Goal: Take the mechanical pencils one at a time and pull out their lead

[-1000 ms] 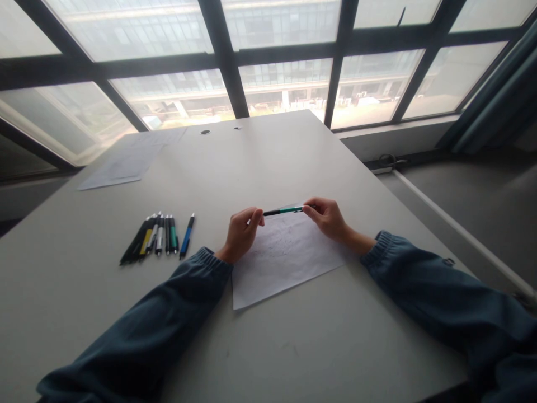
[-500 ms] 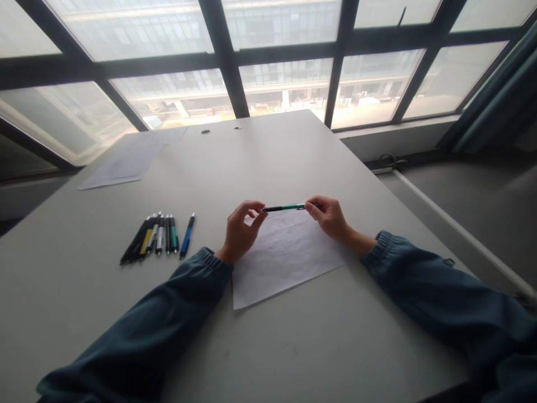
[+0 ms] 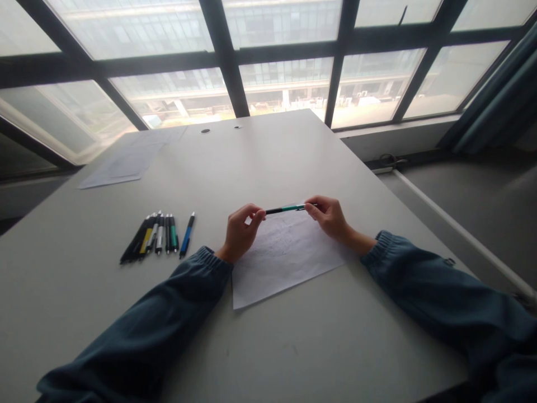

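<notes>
Both ends of the green-and-black pen (image 3: 283, 209) are pinched, one in my left grip (image 3: 242, 230), one in my right grip (image 3: 329, 218), near the far edge of the paper (image 3: 285, 274), so this looks like a holding step, and the next move needs soft pinches.

That held pen (image 3: 286, 209) is black and green, the paper (image 3: 277, 271) under it white with faint dark scribbles. At nine o'clock from the paper I see pens (image 3: 160, 236) in black, yellow, silvery white, green and blue, on a plain off-white bench (image 3: 260, 358). Both sleeves (image 3: 161, 319) are dark blue, the curtain (image 3: 499, 95) at two o'clock slate-blue.
</notes>
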Motion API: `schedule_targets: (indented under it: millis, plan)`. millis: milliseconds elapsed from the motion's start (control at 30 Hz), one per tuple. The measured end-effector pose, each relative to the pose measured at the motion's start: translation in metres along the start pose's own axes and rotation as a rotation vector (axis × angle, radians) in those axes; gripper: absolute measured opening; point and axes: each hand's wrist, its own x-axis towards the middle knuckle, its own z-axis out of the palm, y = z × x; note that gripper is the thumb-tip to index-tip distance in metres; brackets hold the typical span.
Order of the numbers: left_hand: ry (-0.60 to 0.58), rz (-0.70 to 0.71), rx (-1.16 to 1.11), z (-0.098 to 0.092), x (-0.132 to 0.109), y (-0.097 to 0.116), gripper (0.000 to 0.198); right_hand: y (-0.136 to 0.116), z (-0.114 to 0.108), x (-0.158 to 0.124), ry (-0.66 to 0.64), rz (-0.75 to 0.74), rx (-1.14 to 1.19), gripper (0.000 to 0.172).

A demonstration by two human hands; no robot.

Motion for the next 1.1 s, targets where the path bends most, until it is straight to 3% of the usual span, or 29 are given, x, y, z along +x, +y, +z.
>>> schedule_targets:
  millis: [300,667,833,967,1100]
  plan:
    - [-0.033,-0.038,-0.012,-0.001,0.001,0.005,0.048,-0.002,0.002,-0.001,-0.056,0.008,0.122,0.036]
    - [-0.143,-0.073,-0.041,0.003,0.0,-0.011,0.069,0.001,0.002,0.001,-0.004,-0.005,0.007,0.033]
    - [-0.03,0.069,-0.007,0.003,0.003,-0.003,0.036,0.004,0.001,0.003,0.055,-0.013,0.011,0.029]
    - [0.034,0.184,0.056,0.002,0.003,0.004,0.027,0.004,0.001,0.003,0.061,-0.007,0.023,0.029]
    - [0.022,0.204,0.049,0.002,0.002,0.004,0.018,0.004,0.001,0.002,0.046,0.002,0.033,0.03]
